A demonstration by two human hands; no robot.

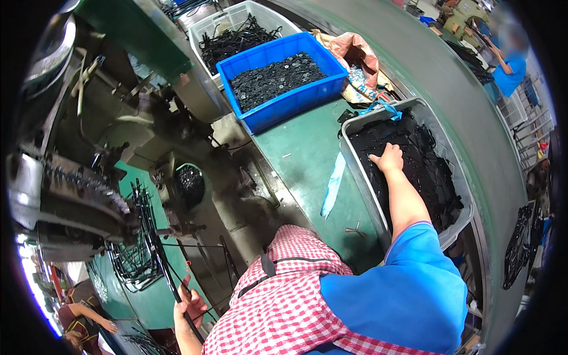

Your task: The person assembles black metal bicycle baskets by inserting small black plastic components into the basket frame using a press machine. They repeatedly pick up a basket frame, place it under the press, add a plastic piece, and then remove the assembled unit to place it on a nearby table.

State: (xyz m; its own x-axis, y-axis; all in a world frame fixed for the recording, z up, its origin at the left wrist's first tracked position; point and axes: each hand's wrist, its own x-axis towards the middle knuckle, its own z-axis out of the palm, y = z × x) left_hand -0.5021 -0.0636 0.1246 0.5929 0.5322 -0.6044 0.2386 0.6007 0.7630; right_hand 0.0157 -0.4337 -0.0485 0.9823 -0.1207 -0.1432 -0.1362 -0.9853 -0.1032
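Nearest: left hand (189, 307) low at the person's side, fingers curled round a thin black rod (168, 275) that runs up toward the dark machine (89, 195). More bent black wire pieces (133, 254) hang and lie by the machine's foot.

Farther out: right hand (389, 158), arm stretched, fingers bent down into a heap of black parts (426, 171) inside the grey bin (361, 189). Whether it has pinched a piece, cannot tell.

Step, as judged: fetching a part from the bin while the rod is kept ready at the machine. The next move likely calls for lifting clear of the bin's near wall and crossing the green surface (307, 148).

Room: that strip is mostly bare, a pale strip (332, 186) lying on it. Beyond, blue crate (284, 103) of small dark discs, then a white basket (219, 23).
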